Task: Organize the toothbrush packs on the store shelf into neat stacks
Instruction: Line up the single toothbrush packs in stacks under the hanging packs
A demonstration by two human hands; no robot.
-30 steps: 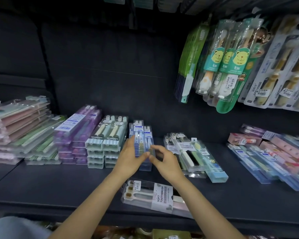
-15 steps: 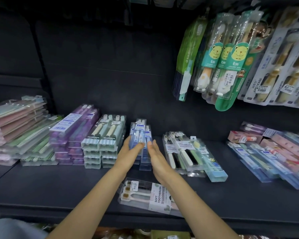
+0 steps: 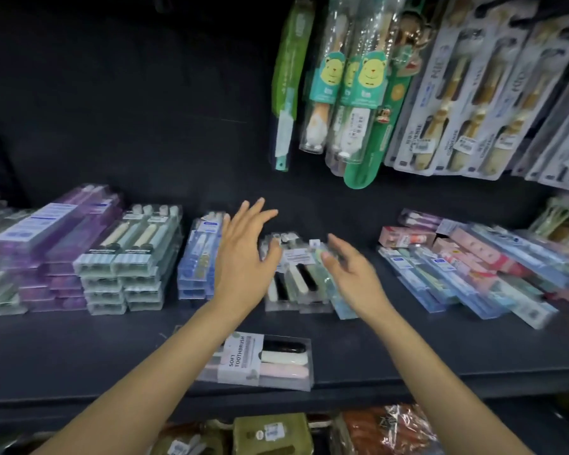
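My left hand hovers with fingers spread between the blue toothbrush stack and a loose pile of clear packs with black and cream brushes. My right hand is spread open over the right side of that pile, above a light blue pack; neither hand holds anything. A single "soft toothbrush" pack lies flat near the shelf's front edge, between my forearms.
Tidy stacks of green-white packs and purple packs stand at the left. A messy heap of blue and pink packs lies at the right. Children's toothbrushes hang above. The dark shelf has a lower shelf beneath.
Both hands have let go of the blue stack and moved right to the pile of clear packs, with fingers now spread. The view has shifted closer and to the right.
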